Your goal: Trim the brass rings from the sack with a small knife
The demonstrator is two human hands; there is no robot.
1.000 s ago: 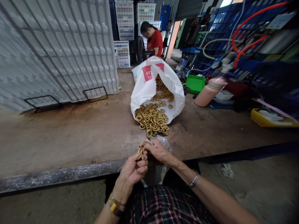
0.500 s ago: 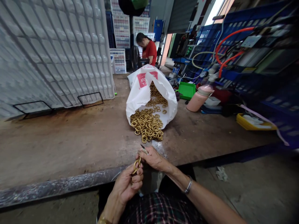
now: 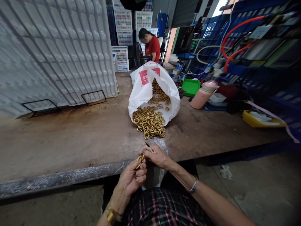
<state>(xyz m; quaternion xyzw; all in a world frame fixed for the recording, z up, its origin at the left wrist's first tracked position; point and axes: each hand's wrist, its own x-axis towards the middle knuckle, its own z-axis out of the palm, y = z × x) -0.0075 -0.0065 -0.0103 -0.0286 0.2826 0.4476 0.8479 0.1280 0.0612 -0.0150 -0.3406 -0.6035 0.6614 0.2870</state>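
Just in front of the table's near edge, my left hand (image 3: 133, 177) is closed around a few brass-coloured rings (image 3: 139, 162), which stick up between thumb and fingers. My right hand (image 3: 159, 157) grips a small knife (image 3: 149, 148) with a pale handle, its dark pointed blade facing up and left. The right fingertips meet the rings at the left hand. Beyond both hands, a heap of similar rings (image 3: 150, 122) spills from the mouth of a white plastic sack (image 3: 138, 94) lying on the table.
White ridged trays (image 3: 77, 50) stand at the left on the wooden table (image 3: 70, 141), near black wire stands (image 3: 94, 97). To the right are a pink bottle (image 3: 202, 95), a green tray (image 3: 191, 87) and a yellow tray (image 3: 261, 121). A person in red (image 3: 154, 47) sits beyond.
The view has shifted slightly, so the table and sack sit a little higher in the picture. Both hands stay together, still holding the rings and the knife.
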